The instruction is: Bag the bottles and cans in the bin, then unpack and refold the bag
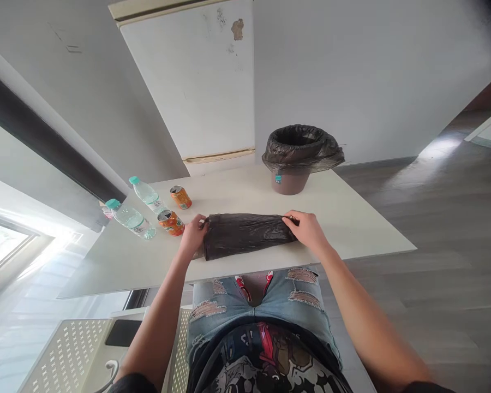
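A folded black plastic bag (247,236) lies stretched sideways along the near side of the white table (352,224). My left hand (194,232) pinches its upper left corner, and my right hand (306,226) grips the upper right end between thumb and fingers. Close to my left hand stands an orange drink can (171,224), with another orange can (181,197) behind it. Both cans look opened at the top. Beyond my right hand is a brownish bin (290,184) lined with a black bag (303,144) that folds out over its rim.
Two clear bottles with teal caps, a nearer bottle (131,219) and a farther bottle (148,195), are at the table's left. A white refrigerator (196,82) stands behind the table. Below left, a dark phone-like slab (123,333) rests by a perforated cream surface (71,349).
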A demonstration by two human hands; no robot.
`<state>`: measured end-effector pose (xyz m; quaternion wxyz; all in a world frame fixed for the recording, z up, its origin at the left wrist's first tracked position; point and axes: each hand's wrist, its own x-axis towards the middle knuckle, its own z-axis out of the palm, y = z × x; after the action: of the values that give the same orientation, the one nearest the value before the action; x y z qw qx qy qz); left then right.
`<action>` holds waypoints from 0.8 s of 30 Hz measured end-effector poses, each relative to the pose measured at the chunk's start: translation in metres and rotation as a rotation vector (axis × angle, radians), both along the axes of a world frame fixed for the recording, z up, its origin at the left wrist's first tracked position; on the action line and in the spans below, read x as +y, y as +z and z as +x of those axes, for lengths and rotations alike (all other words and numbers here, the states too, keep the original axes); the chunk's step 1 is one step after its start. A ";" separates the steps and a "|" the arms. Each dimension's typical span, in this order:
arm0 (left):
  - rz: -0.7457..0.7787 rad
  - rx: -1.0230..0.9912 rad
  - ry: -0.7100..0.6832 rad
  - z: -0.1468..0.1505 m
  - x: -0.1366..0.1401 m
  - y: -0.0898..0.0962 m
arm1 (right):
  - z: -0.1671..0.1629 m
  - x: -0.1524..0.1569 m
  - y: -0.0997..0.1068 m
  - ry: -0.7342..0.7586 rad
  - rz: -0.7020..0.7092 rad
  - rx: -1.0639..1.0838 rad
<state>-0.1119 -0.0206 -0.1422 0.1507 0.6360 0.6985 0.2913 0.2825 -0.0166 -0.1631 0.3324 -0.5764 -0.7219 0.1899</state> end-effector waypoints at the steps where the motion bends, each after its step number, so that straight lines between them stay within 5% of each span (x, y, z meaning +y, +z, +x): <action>1: -0.004 0.015 0.020 -0.002 0.005 0.000 | -0.002 0.006 -0.003 -0.020 -0.028 -0.029; 6: 0.154 0.150 0.134 0.013 -0.004 0.012 | -0.015 0.024 -0.013 -0.097 -0.083 -0.132; 9: 0.289 0.362 -0.207 0.040 -0.024 0.016 | -0.021 0.030 -0.013 -0.107 -0.092 -0.157; 11: 0.248 0.492 -0.517 0.057 -0.030 0.011 | -0.025 0.032 -0.011 -0.114 -0.104 -0.172; 13: 0.168 0.579 -0.674 0.069 -0.027 0.000 | -0.028 0.031 -0.008 -0.133 -0.059 -0.194; 16: 0.068 0.625 -0.691 0.073 -0.010 -0.020 | -0.032 0.025 -0.004 -0.119 0.163 -0.253; 19: 0.018 0.631 -0.643 0.070 0.006 -0.032 | -0.037 0.017 -0.004 0.097 0.307 -0.337; 24: -0.004 0.664 -0.616 0.071 0.018 -0.031 | -0.048 0.024 -0.013 0.389 0.156 -0.501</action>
<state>-0.0407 -0.0023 -0.1730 -0.0004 0.8730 0.4876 0.0116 0.2348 0.0074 -0.1761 0.1449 -0.4292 -0.8903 0.0464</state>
